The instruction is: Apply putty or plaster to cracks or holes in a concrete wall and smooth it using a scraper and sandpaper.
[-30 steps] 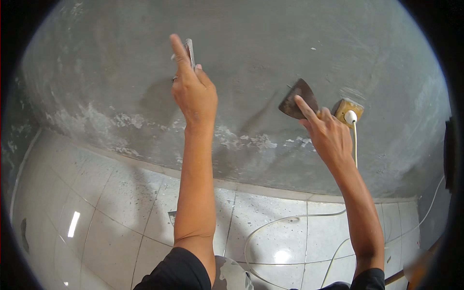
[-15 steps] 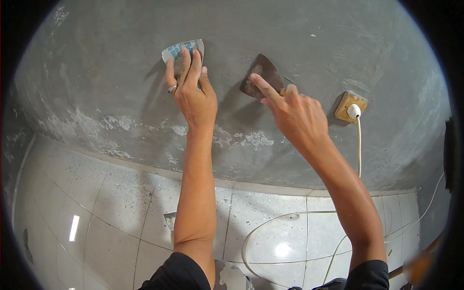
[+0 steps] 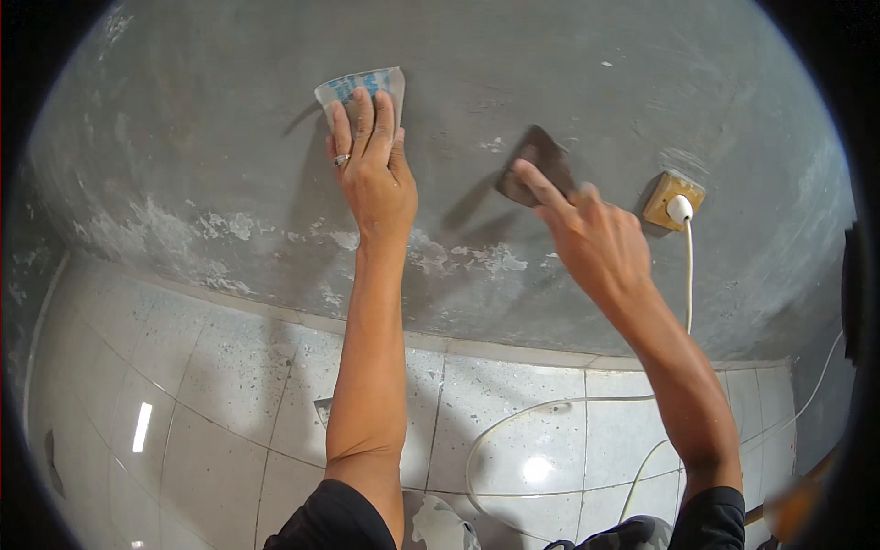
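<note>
1. Left hand (image 3: 378,188): it's up on the grey wall (image 3: 229,110) side of things, holding a pale sheet (image 3: 343,88) with blue print on it. Fingers are laid over the sheet, a bit apart, and the thumb is along its right edge. There's a ring (image 3: 342,159) on one finger.
2. Right hand (image 3: 600,243): wrapped round the handle end of a dark scraper (image 3: 543,151), with the index finger stretched out along the blade. The blade points up and left, tilted. Can't tell whether its edge actually touches the wall.
3. Where stuff sits: the sheet is upper left of centre, the scraper is to the right of it and a little lower, well apart.
4. Just right of the scraper is a yellowish socket (image 3: 662,190) with a white plug (image 3: 679,209) in it, and a pale cord (image 3: 689,275) hanging down from that.
5. Lower down, the wall has flaky white patches (image 3: 500,259), and the tiled floor (image 3: 513,431) has specks scattered near it.
</note>
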Available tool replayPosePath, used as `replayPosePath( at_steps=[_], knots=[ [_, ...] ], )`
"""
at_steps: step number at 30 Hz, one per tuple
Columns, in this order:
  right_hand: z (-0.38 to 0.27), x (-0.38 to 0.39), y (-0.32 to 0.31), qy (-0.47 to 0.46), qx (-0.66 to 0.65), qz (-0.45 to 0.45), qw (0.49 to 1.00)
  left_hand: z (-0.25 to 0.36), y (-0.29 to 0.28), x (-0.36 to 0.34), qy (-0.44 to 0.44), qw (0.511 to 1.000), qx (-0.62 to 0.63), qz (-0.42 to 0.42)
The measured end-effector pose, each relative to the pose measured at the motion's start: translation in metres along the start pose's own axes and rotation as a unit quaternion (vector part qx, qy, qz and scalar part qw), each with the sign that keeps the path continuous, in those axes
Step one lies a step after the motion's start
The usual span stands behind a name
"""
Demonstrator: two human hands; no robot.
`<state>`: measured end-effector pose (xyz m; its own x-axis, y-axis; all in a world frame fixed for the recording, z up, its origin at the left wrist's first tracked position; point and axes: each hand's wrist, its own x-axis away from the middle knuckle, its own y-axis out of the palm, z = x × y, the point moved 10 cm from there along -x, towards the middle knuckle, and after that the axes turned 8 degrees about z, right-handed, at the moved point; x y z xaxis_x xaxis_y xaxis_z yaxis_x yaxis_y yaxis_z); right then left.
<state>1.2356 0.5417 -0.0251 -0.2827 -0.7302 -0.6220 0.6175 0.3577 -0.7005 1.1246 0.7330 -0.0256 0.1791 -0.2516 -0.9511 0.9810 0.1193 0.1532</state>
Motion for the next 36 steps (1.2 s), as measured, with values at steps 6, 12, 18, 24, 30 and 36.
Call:
replayPosePath(
  at_steps=[6, 12, 18, 24, 30, 36],
  knots=[
    [-0.029, -0.013, 0.004, -0.039, -0.011, 0.07, 0.997, -0.005, 0.002, 0.009, -0.018, 0.999, -0.027, -0.019],
    [-0.025, -0.016, 0.004, -0.014, -0.027, 0.023, 0.999, 0.008, 0.014, 0.01, -0.009, 0.999, 0.009, -0.033],
    [-0.022, -0.009, -0.005, -0.028, -0.052, 0.077, 0.995, 0.0, 0.004, 0.006, -0.01, 0.999, 0.019, -0.024],
    [-0.037, -0.036, -0.011, -0.008, -0.072, 0.092, 0.993, -0.001, 0.009, 0.01, -0.041, 0.998, 0.022, -0.029],
    [-0.022, -0.014, -0.011, -0.003, -0.056, 0.061, 0.997, 0.005, 0.004, 0.004, -0.012, 0.998, -0.032, -0.046],
    [-0.043, -0.043, -0.016, -0.008, -0.087, 0.091, 0.992, 0.006, 0.006, 0.005, -0.015, 1.0, 0.014, -0.021]
  ],
)
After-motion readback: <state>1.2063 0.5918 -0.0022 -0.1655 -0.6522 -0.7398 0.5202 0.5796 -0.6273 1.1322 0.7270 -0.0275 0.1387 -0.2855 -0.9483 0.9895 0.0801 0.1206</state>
